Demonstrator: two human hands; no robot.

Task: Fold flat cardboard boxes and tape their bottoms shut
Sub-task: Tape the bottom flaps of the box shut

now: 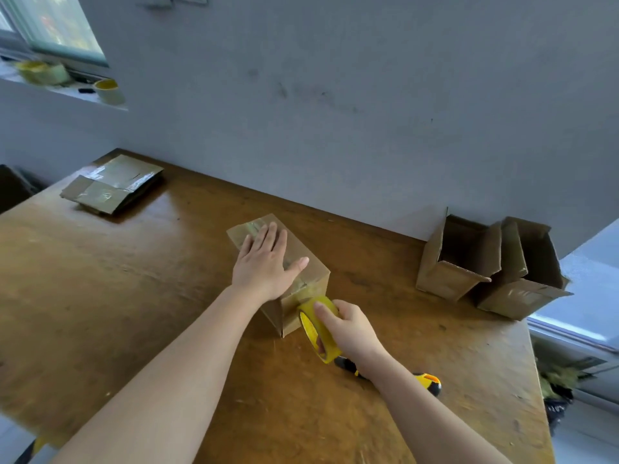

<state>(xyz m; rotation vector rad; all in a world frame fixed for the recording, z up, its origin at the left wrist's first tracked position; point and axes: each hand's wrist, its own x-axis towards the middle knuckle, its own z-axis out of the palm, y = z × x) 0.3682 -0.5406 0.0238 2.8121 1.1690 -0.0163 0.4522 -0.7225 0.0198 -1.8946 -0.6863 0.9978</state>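
Head view: nearest the camera, two bare forearms reach forward over a brown wooden table (134,296). A yellow-and-black handled tool (430,383) lies on the table, partly hidden under the right forearm. Just beyond it, the right hand (351,329) grasps a yellow tape roll (318,333), thumb over the outer rim and fingers curled round it, holding the roll upright against the near side face of a cardboard box (313,274). The box stands at the middle of the table with its closed flaps facing up, and a strip of clear tape runs along that top face and over the near edge toward the roll. The left hand (264,262) lies flat on the top of the box, fingers straight and spread, pressing down with nothing grasped. Farther right, near the wall, two assembled boxes (452,266) sit touching each other with their open flaps up. At the far left corner of the table lies a stack of flat cardboard (110,184), shiny with tape. Beyond that, on a window sill (67,92), stand more tape rolls (109,90), blurred. A grey wall (335,95) rises behind the table.
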